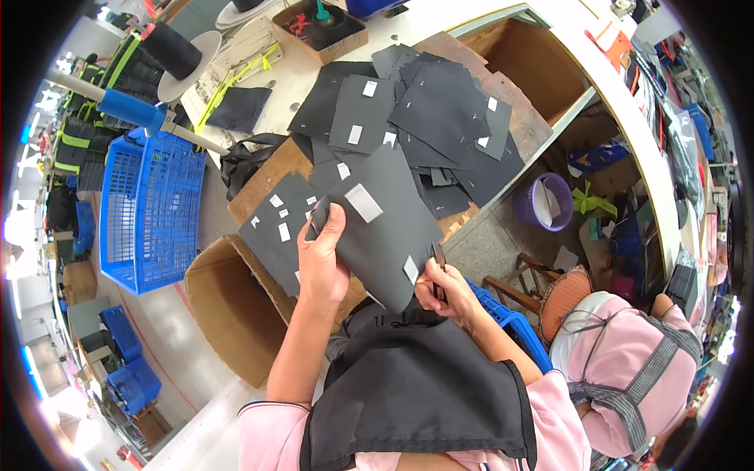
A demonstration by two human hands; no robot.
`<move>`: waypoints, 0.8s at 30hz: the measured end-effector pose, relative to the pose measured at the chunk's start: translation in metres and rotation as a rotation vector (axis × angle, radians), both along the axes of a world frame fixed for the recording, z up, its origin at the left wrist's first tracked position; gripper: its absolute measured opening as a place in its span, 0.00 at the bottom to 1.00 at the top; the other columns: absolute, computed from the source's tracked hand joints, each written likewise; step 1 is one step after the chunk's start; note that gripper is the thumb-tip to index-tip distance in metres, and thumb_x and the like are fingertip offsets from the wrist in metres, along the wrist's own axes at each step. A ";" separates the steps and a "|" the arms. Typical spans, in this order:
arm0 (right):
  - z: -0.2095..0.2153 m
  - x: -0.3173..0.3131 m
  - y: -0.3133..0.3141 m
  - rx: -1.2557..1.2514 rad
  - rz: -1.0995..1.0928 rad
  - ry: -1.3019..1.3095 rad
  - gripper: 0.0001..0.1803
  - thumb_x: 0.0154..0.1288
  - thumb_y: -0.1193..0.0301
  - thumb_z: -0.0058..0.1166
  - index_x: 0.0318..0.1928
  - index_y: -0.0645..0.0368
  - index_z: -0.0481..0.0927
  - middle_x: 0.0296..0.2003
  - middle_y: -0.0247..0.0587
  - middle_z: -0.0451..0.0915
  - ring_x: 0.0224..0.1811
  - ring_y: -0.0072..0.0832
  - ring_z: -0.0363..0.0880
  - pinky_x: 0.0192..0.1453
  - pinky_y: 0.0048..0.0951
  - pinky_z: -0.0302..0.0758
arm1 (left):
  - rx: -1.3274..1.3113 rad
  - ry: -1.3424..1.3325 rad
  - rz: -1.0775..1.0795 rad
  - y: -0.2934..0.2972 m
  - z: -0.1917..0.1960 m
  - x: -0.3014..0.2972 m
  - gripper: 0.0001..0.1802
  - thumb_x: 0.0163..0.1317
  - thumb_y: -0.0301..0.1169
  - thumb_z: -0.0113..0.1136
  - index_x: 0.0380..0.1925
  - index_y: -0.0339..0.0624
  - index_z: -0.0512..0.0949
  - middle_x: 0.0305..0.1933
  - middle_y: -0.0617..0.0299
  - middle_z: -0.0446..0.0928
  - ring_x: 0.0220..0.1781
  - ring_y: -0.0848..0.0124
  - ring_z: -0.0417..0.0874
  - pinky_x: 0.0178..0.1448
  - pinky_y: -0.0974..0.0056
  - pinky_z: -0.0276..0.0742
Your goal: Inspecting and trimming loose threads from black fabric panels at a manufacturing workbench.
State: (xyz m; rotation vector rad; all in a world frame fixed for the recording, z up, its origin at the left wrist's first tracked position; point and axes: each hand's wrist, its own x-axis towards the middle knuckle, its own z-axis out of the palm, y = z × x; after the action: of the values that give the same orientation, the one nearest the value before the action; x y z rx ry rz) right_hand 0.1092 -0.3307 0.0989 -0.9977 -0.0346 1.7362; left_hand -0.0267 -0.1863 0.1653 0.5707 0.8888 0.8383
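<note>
A dark grey fabric panel (389, 235) with white labels on it is held up in front of me. My left hand (323, 255) is closed on its left edge, the thumb lying on top. At its lower right edge, my right hand (448, 292) is closed around a pair of dark thread snips (437, 255), whose blades point up beside the panel. Beyond the panel lie overlapping dark panels (444, 106), several with white labels. More labelled panels (279, 224) lie to the left of my left hand.
An open cardboard box (228, 306) stands at my left, with a blue plastic crate (153, 212) beyond it. A thread cone (171, 51) stands at the far left. On the right are a purple basket (543, 202), a wooden stool (514, 290) and a person in pink (628, 361).
</note>
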 end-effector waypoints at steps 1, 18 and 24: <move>0.003 -0.001 0.004 0.002 -0.012 0.001 0.19 0.66 0.61 0.52 0.21 0.55 0.66 0.09 0.25 0.59 0.10 0.14 0.52 0.16 0.19 0.49 | -0.020 0.007 0.030 -0.002 -0.005 0.001 0.18 0.61 0.36 0.60 0.48 0.41 0.72 0.42 0.64 0.75 0.43 0.72 0.77 0.45 0.65 0.75; 0.047 0.022 0.053 0.494 0.013 -1.301 0.15 0.50 0.73 0.64 0.38 0.61 0.76 0.26 0.39 0.74 0.24 0.24 0.72 0.29 0.24 0.70 | 0.142 0.242 -0.813 -0.008 -0.011 -0.005 0.25 0.51 0.33 0.68 0.47 0.33 0.73 0.42 0.60 0.78 0.43 0.73 0.78 0.48 0.66 0.73; 0.067 0.018 0.015 0.498 -0.098 -1.679 0.19 0.47 0.77 0.63 0.42 0.57 0.75 0.33 0.39 0.73 0.22 0.32 0.73 0.25 0.28 0.72 | -0.033 0.210 -0.494 -0.014 -0.009 -0.007 0.15 0.57 0.30 0.63 0.40 0.32 0.75 0.37 0.60 0.78 0.36 0.76 0.79 0.40 0.71 0.76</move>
State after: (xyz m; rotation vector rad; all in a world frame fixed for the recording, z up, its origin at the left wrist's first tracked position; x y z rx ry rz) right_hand 0.1271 -0.3160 0.1655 -1.6971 -1.3496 0.3242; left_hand -0.0333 -0.2006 0.1559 0.8182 0.8971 0.3188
